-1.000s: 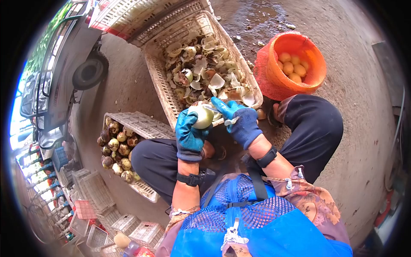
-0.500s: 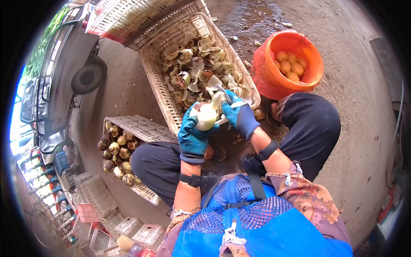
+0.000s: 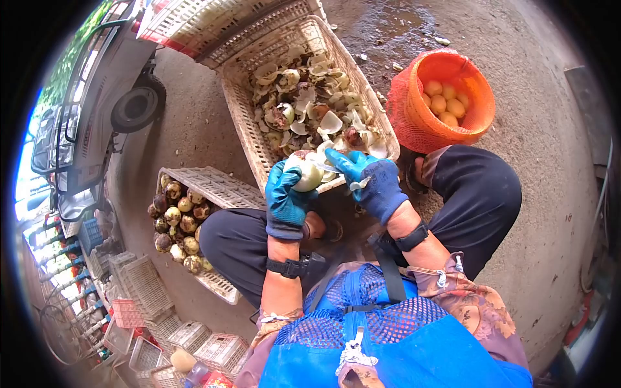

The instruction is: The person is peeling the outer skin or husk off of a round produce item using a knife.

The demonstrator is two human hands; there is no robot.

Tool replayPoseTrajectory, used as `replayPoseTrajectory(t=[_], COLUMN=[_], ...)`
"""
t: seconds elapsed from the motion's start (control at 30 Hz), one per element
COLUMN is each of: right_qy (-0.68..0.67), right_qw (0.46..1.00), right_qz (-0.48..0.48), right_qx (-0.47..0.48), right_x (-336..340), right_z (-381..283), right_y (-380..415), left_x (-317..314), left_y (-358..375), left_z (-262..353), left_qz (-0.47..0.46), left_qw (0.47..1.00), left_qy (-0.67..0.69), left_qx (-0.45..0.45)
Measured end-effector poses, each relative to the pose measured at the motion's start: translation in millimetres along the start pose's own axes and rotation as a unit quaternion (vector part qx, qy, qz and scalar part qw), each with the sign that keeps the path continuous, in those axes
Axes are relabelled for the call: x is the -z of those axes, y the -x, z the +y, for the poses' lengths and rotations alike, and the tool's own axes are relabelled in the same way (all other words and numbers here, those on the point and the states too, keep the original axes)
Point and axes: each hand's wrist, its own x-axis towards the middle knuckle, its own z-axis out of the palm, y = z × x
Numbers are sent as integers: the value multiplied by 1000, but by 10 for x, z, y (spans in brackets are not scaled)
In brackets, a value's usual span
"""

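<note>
A pale, partly peeled onion [image 3: 306,177] with a brownish patch on top is held in my gloved left hand [image 3: 286,205], its fingers wrapped around the near side. My gloved right hand [image 3: 375,180] is closed on a small knife [image 3: 328,168], whose blade lies against the right side of the onion. The knife's handle is mostly hidden by the fingers. Both hands are over the near end of a dirty white plastic crate [image 3: 240,136], which holds a heap of curved onion peels [image 3: 303,97].
An orange bucket [image 3: 477,126] in red mesh holds several peeled onions [image 3: 446,103]. At left, a tipped crate [image 3: 223,184] holds dark-spotted onions [image 3: 178,216]. More crates [image 3: 145,284] are stacked at lower left. A vehicle [image 3: 107,97] stands at upper left.
The long loose flap of peel above the onion no longer stands up. My right hand has moved slightly right and down, its index finger now extended toward the onion. The view has shifted a little.
</note>
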Motion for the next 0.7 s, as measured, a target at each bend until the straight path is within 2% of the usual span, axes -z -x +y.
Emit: replayPoseTrajectory(t=[0.1,0.27,0.47,0.57,0.63,0.67,0.7], right_qy=[-2,-99,-130,-237,-65,21,43], right_qw=[1000,994,990,968,994,995,995], right_qz=[-4,35,42,12,-27,-45,-44], right_qx=[-9,-26,-46,-85,-89,-88,-73], right_x=[6,-160,-225,-360,-75,37,57], right_z=[-7,7,-11,12,-95,-137,-120], right_y=[-17,-34,-67,-38,-64,-83,-97], left_x=[-31,29,11,-23,-37,-37,-34], left_y=[33,-20,-60,-70,-74,-70,-64], left_z=[12,-24,-21,-42,-44,-28,-9], left_qz=[28,29,30,42,58,55,53], left_qw=[999,996,991,985,972,977,981], left_qy=[-19,-70,-95,-125,-180,-169,-157], left_qx=[-4,-53,-87,-113,-137,-121,-104])
